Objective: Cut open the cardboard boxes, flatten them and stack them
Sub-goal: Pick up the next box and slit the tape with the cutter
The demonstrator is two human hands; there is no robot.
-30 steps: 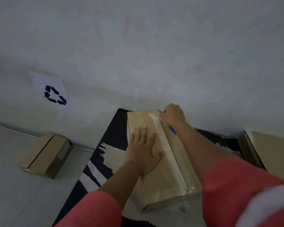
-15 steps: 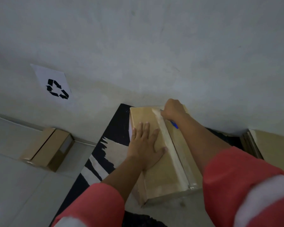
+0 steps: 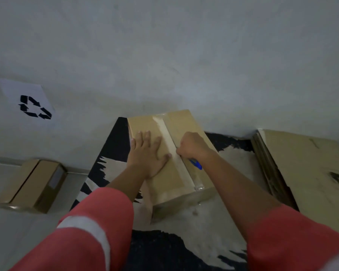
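Cardboard box [image 3: 164, 180] lies on a rug [image 3: 114, 151]; left hand [image 3: 147, 153] presses flat, fingers spread, while right hand [image 3: 192, 144] grips a blue cutter [image 3: 196, 164] at the taped seam [image 3: 170, 145].

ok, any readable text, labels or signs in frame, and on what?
Words or numbers: none readable.
Recycling symbol, three black arrows, no text: on the white sheet on the wall.
Label on the small box: too blurred to read.
Dark marks on the flat cardboard: not legible.
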